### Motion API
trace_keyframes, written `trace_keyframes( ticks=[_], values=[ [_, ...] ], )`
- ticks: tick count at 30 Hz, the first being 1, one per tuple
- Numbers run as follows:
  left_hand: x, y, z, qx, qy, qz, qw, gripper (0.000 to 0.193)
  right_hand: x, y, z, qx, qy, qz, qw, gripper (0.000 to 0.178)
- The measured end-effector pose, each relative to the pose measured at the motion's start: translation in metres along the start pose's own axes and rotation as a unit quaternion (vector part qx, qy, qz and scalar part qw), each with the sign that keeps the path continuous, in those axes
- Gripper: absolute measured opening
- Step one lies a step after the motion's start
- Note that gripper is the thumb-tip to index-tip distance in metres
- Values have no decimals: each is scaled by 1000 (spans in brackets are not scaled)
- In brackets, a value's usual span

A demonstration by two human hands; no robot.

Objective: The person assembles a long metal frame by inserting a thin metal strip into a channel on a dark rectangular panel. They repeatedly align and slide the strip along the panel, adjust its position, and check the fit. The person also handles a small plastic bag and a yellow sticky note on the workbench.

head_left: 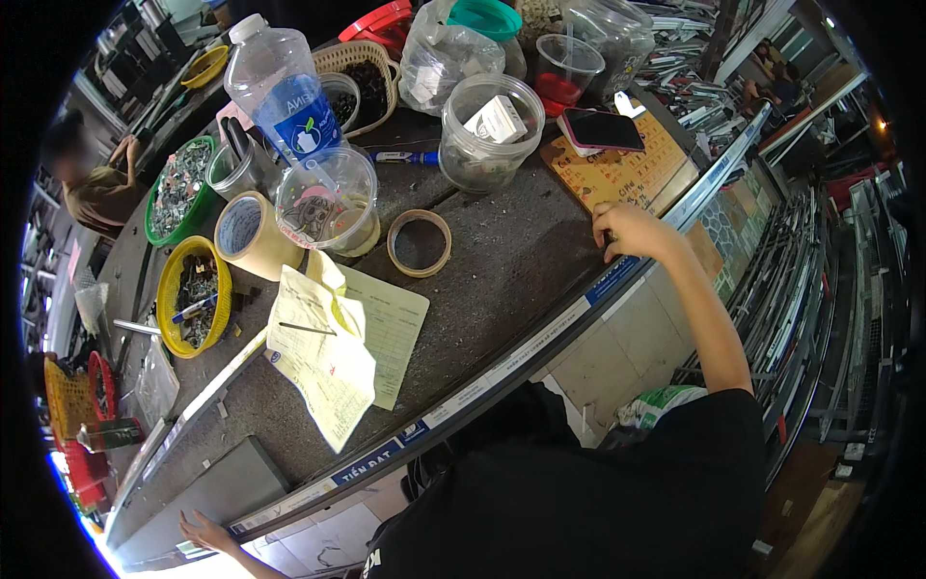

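Observation:
A long metal profile with a blue and white printed film runs along the table's near edge, in front of my body. At its left end my left hand lies with fingers spread, beside a flat grey panel. My right hand is by the profile farther right, fingers curled in over the table; a small dark spot shows between them, and what they hold, if anything, is hidden. Just beyond this hand lies an orange printed board with a phone on it.
Creased yellowish papers lie mid-table near tape rolls, a plastic cup, a large bottle and a clear jar. Baskets of small parts stand left. Metal profiles fill racks at right. Another person sits far left.

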State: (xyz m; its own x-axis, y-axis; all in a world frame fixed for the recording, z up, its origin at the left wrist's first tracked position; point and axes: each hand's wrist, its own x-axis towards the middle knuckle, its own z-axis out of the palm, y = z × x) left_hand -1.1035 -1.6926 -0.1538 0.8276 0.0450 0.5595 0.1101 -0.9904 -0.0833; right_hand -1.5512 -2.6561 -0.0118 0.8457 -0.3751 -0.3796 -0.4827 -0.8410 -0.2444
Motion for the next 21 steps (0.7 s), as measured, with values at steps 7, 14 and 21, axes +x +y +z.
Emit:
trace_keyframes(
  ticks=[7,14,21],
  values=[
    [-2,5,9,-183,20,46,982,41,-12,3,23,-134,85,-50,986,9],
    [-26,57,-19,-30,64,-130,989,48,-21,74,38,226,250,43,940,21],
    [-21,99,-69,-50,-18,-207,977,51,-20,150,21,105,308,114,939,8]
  ],
)
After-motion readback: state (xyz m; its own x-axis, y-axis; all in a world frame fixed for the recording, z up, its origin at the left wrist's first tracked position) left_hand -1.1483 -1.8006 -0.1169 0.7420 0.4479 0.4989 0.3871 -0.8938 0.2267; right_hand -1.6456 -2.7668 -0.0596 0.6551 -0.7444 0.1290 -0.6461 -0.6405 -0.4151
